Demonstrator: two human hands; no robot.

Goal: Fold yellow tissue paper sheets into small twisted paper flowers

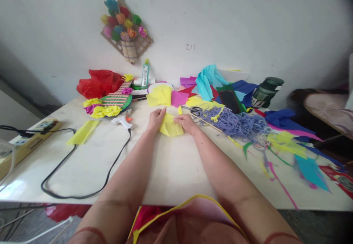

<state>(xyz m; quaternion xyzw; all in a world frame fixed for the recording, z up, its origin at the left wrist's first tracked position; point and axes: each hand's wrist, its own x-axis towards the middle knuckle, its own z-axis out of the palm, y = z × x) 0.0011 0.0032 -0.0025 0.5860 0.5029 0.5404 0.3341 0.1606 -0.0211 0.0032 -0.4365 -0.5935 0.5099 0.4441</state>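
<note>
Paper (171, 128), yellow and creased, lies on the table (171, 163) just left of the yarn (237, 123), a loose purple heap. Both hands are on it. The left hand (156, 119) has its fingers curled and nips the paper's top left corner between thumb and fingertips. The right hand (188, 122) is half closed and grips the paper's right edge, next to the yarn.

Scissors (193, 108) lie at the yarn's left end. Behind the yarn a dark jar (266, 91) leans with its lid on; what it holds cannot be seen. Far left of the yarn, by the wall, a red bag (99, 82) sits bunched, its contents hidden. Between the bag and the yarn a glue bottle (145, 74) stands upright, capped. A glue gun (121, 121) lies left of the yarn, beyond the hands, and its black cord runs to a power strip (27, 135) at the far left edge. High on the wall, up and left of the yarn, a small stick pot (129, 51) holds paper flowers (122, 21).
</note>
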